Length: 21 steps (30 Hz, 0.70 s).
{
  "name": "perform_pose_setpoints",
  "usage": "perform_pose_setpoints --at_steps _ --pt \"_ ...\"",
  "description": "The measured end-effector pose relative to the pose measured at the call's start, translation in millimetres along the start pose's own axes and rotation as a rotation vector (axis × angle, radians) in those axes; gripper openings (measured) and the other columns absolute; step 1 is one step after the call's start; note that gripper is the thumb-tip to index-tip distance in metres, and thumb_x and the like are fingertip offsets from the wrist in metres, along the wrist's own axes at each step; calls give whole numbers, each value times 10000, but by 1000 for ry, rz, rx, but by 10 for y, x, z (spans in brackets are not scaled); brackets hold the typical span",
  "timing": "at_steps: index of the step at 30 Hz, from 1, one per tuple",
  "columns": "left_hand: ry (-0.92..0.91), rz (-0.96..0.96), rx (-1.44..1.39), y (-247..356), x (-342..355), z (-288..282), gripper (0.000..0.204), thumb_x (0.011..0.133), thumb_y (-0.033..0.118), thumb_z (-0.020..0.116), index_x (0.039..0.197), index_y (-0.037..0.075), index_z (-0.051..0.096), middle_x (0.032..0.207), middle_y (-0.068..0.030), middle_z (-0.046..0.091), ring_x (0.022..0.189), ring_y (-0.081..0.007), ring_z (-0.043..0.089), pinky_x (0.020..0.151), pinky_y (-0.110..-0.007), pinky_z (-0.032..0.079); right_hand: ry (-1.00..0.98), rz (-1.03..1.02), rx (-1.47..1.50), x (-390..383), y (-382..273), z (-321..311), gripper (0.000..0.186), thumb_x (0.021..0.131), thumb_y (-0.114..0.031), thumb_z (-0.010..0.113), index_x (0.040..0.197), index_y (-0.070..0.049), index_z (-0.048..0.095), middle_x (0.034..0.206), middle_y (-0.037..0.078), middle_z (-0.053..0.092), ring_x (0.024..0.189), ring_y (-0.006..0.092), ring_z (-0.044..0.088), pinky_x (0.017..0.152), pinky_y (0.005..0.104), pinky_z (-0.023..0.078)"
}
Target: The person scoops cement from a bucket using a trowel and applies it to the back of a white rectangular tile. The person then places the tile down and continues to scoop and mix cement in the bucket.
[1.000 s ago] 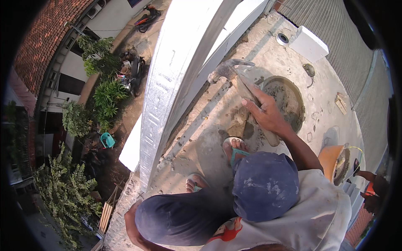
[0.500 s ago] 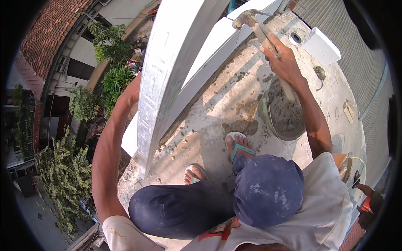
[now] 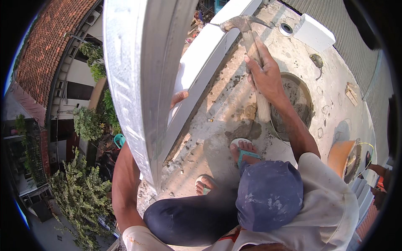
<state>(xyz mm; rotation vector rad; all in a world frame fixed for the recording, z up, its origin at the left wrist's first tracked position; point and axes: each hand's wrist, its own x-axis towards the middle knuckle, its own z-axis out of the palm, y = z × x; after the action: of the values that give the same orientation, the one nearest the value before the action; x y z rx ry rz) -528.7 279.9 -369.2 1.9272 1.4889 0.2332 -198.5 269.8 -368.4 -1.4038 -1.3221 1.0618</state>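
Note:
My right hand (image 3: 268, 79) is closed round the wooden handle of a claw hammer (image 3: 258, 104), held raised near the top edge of a white board or ledge (image 3: 197, 62). The hammer's dusty head is at the upper end. A long galvanized metal profile (image 3: 125, 88) stands upright at my left, beside the white ledge. My left hand (image 3: 179, 97) reaches round behind this profile and grips it; only some fingers show at its right side. Below my right hand sits a round container of wet mortar (image 3: 293, 111).
I squat on a rough concrete slab (image 3: 209, 138) high over a yard with trees and roofs. To the right are a white block (image 3: 314, 33), a round ring (image 3: 286, 28), a tape-like tool (image 3: 317, 61), wood scraps (image 3: 351, 94), an orange container (image 3: 341, 157) and another person's arm (image 3: 379, 175).
My left hand rose from near my knee to behind the metal profile. The hammer went up and right, then slightly back left. The profile now fills more of the view's left-centre.

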Motion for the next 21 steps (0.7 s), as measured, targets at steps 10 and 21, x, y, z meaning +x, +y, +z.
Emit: perform_pose_setpoints --at_steps 10,21 --pt "-18 10 355 473 124 241 1220 693 127 881 1691 214 185 1590 -363 316 1439 -522 429 1230 -478 409 220 526 878 -328 1122 826 638 1078 -102 481 1641 -182 191 957 80 552 562 179 522 478 357 477" --pt "-10 -56 426 480 105 280 1250 679 109 877 1693 234 157 1571 -354 337 1397 -538 462 1199 -491 445 197 671 975 -79 1190 901 394 1091 -115 476 1469 -179 384 915 48 520 604 151 506 504 331 481"
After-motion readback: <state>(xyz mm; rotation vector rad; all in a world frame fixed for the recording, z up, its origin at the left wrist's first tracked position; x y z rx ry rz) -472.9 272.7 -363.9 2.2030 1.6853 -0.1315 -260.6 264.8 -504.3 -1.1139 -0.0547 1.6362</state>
